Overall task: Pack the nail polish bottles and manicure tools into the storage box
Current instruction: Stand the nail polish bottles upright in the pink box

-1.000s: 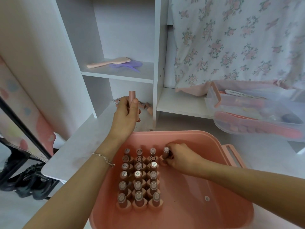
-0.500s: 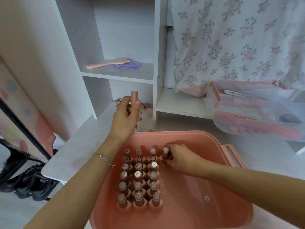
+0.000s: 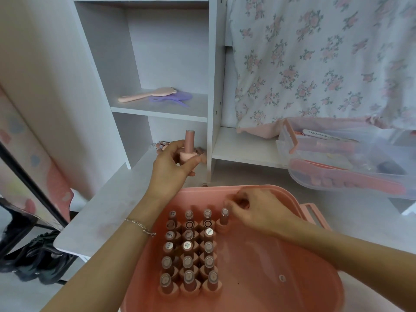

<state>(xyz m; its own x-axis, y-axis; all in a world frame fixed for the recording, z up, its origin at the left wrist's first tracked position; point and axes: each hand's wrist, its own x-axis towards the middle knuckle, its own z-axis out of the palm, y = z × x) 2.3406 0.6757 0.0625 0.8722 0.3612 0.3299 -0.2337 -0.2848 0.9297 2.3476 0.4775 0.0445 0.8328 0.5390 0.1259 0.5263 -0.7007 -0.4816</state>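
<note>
A pink storage box (image 3: pixel 299 287) sits in front of me with several nail polish bottles (image 3: pixel 188 248) standing in rows on its left side. My left hand (image 3: pixel 173 167) holds one pink nail polish bottle (image 3: pixel 189 145) upright above the white desk, just behind the box's far rim. My right hand (image 3: pixel 254 212) rests inside the box at the back, fingers loosely curled beside a lone bottle (image 3: pixel 223 219) that starts a fourth column. More bottles (image 3: pixel 163 144) lie in the low shelf nook behind my left hand.
A clear plastic box (image 3: pixel 346 158) with nail files and tools stands at the right. A pink hand mirror (image 3: pixel 146 95) and a purple comb (image 3: pixel 173 99) lie on the upper shelf. A floral cloth (image 3: pixel 315 59) hangs at the back right. Shoes (image 3: pixel 38 260) sit on the floor left.
My left hand has carried the pink bottle to the right and turned it so its base shows. My right hand has let go of the lone bottle and drawn slightly away.
</note>
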